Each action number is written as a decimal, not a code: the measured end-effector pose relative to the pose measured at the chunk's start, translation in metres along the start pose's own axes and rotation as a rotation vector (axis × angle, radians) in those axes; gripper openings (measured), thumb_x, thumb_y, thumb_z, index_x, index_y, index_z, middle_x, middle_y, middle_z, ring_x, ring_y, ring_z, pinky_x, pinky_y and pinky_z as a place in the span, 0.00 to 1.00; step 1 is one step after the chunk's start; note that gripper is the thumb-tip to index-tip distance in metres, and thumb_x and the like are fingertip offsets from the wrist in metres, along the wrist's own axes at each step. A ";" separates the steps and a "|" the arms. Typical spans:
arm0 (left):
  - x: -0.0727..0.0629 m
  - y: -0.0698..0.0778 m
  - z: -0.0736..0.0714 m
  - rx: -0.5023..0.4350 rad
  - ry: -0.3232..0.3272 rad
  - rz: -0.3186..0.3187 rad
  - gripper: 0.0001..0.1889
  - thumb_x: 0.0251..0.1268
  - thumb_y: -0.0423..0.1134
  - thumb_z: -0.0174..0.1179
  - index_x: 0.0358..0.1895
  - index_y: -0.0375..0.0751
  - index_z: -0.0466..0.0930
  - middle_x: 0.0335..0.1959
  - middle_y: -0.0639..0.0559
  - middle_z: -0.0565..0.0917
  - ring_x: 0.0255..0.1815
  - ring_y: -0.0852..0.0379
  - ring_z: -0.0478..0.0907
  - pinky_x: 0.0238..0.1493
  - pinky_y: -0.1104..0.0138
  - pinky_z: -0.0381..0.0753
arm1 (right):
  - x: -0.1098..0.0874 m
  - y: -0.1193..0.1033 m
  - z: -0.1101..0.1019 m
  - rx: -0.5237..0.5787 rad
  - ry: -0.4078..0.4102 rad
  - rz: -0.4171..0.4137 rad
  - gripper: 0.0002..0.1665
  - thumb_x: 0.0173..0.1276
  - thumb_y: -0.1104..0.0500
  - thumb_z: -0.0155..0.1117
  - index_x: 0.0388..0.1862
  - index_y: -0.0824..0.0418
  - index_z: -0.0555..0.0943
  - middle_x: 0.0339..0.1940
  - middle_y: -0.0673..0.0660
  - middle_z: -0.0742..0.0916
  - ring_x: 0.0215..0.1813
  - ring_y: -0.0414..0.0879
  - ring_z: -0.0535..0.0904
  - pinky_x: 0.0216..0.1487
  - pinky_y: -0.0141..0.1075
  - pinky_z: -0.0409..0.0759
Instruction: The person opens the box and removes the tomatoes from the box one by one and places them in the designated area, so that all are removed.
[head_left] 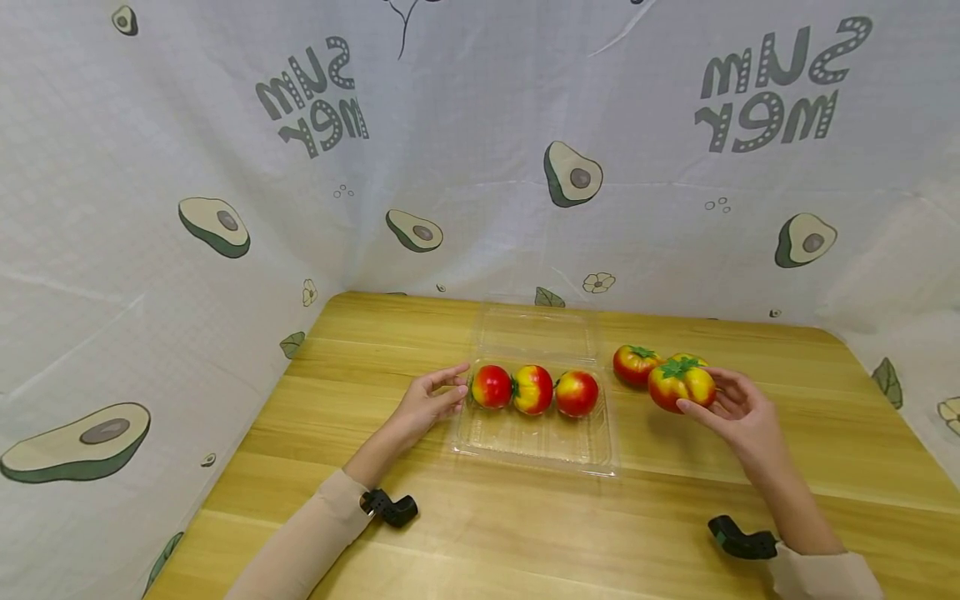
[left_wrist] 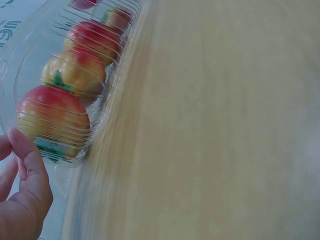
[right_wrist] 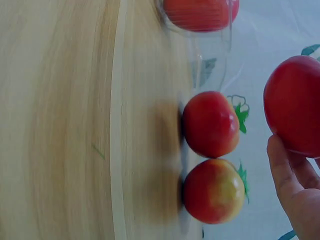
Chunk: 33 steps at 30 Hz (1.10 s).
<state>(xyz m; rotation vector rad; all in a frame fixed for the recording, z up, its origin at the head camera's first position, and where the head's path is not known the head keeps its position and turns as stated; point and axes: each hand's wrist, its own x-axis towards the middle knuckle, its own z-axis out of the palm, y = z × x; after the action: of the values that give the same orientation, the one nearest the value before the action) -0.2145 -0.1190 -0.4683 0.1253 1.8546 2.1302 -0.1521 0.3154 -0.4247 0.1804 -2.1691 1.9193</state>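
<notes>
My right hand [head_left: 741, 410] grips a red and yellow tomato [head_left: 681, 385] with a green leafy top, lifted above the table. In the right wrist view the held tomato [right_wrist: 294, 106] hangs apart from two tomatoes [right_wrist: 211, 124] on the wood. A clear plastic box [head_left: 536, 450] lies with its lid [head_left: 536, 329] folded back. Three tomatoes [head_left: 532, 390] sit in a row inside it. At the box's left side is my left hand [head_left: 431, 402], its thumb and fingers pinching the wall, as the left wrist view shows with the hand [left_wrist: 30, 185] beside the nearest tomato [left_wrist: 55, 117].
Behind the held fruit, two tomatoes [head_left: 634, 364] rest on the wooden table [head_left: 375, 333], one partly hidden. A white cloth [head_left: 465, 167] printed with avocados hangs along the back and sides of the table. Each wrist wears a black camera mount [head_left: 390, 508].
</notes>
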 end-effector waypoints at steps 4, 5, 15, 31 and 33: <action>0.000 0.000 0.000 0.000 -0.003 -0.002 0.25 0.72 0.30 0.60 0.71 0.40 0.72 0.51 0.45 0.73 0.34 0.61 0.77 0.40 0.73 0.83 | 0.000 0.001 -0.008 -0.006 0.017 0.015 0.27 0.64 0.74 0.67 0.56 0.51 0.77 0.50 0.38 0.82 0.50 0.27 0.78 0.47 0.16 0.75; 0.000 0.000 0.000 -0.002 -0.002 -0.006 0.25 0.71 0.30 0.60 0.70 0.40 0.72 0.51 0.46 0.73 0.34 0.61 0.77 0.40 0.74 0.83 | 0.000 0.002 -0.010 -0.004 0.020 0.019 0.27 0.64 0.74 0.67 0.56 0.51 0.77 0.50 0.38 0.82 0.50 0.27 0.78 0.47 0.16 0.75; -0.001 0.001 0.001 0.009 0.007 0.010 0.25 0.71 0.30 0.60 0.70 0.39 0.72 0.51 0.45 0.74 0.34 0.61 0.77 0.39 0.74 0.83 | 0.001 0.006 -0.025 -0.003 0.062 0.058 0.25 0.66 0.72 0.68 0.55 0.47 0.77 0.49 0.37 0.82 0.48 0.26 0.78 0.47 0.14 0.74; -0.002 0.002 0.000 0.005 -0.008 0.012 0.26 0.72 0.30 0.60 0.71 0.38 0.70 0.51 0.45 0.73 0.34 0.61 0.76 0.39 0.74 0.83 | 0.007 0.004 -0.048 -0.069 0.142 0.141 0.24 0.68 0.65 0.69 0.54 0.42 0.75 0.47 0.35 0.79 0.46 0.26 0.75 0.42 0.13 0.74; -0.002 0.003 0.001 0.004 -0.009 0.012 0.26 0.72 0.29 0.60 0.71 0.38 0.70 0.51 0.45 0.73 0.33 0.61 0.76 0.38 0.74 0.82 | 0.008 0.005 -0.049 -0.064 0.157 0.143 0.23 0.67 0.65 0.69 0.54 0.42 0.75 0.46 0.35 0.79 0.46 0.26 0.75 0.42 0.13 0.74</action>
<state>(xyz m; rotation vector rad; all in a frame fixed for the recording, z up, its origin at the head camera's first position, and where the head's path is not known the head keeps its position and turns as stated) -0.2131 -0.1194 -0.4655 0.1470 1.8580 2.1303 -0.1558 0.3654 -0.4217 -0.1363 -2.1866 1.8638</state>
